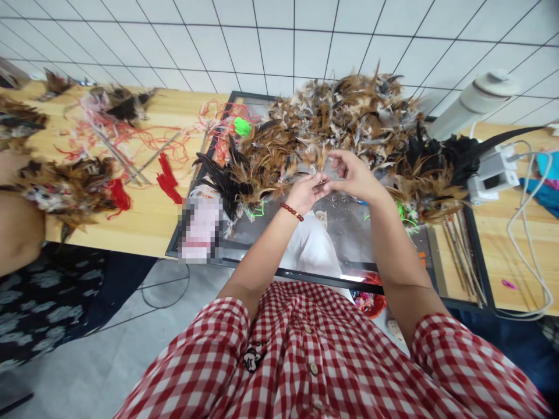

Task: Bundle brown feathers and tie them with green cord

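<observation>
Feather handling apparently in hand; left hand [307, 191] and right hand [356, 176] brought together just near of piled brown feathers [349, 116]; whether anything is gripped can't be told; careful fingertip control probably called for next

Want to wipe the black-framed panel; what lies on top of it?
Brown feathers, black feathers at the left, a green bundle and a pixelated item. Feathers hide much of the panel; what lies beneath can't be seen.
</observation>
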Motion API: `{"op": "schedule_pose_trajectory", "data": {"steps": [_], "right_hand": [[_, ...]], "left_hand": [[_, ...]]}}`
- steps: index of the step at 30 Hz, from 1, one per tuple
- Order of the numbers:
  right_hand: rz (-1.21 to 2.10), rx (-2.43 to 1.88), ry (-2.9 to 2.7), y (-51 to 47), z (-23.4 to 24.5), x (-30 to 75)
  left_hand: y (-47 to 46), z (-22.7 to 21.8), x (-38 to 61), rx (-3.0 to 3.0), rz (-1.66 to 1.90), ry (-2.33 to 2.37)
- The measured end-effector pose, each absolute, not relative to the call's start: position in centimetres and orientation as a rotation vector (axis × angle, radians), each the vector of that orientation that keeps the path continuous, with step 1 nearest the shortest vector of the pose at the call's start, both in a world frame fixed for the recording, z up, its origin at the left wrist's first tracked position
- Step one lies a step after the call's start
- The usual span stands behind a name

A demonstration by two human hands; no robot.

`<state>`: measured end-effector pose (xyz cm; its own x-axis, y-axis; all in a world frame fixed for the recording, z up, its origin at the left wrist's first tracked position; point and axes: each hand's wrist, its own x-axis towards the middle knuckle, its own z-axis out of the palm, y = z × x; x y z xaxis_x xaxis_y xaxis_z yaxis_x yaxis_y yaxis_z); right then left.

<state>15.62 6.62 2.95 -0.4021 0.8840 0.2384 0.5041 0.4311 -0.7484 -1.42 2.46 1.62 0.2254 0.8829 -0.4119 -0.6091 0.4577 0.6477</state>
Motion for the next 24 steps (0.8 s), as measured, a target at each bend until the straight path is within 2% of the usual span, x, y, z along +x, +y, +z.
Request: {"op": "schedule_pose_trajectory", "data": {"steps": [3, 9, 16, 20, 24], "right_hand": [[0.563, -1.176, -2.177, 6.2, 3.2, 15.3], [0.432, -1.244, -2.200, 6.3, 3.7, 16.1], [0.657, -1.207, -2.480, 7.8, 2.7, 19.2], [0.601, -1.193, -2.505, 8.1, 1.7, 18.4], [0.563, -1.156, -2.412, 7.1, 3.1, 17.4]], "left_hand": [[2.3, 1.6, -1.2, 0.364, 1.044, 0.841], [2.6, 1.9, -1.6, 0.389, 1.095, 0.835], [3.1, 2.2, -1.8, 0.392, 1.173, 1.013], [2.9, 2.0, -1.5, 0.446, 1.159, 1.038], [2.8, 1.9, -1.3, 0.528, 1.108, 1.075]]}}
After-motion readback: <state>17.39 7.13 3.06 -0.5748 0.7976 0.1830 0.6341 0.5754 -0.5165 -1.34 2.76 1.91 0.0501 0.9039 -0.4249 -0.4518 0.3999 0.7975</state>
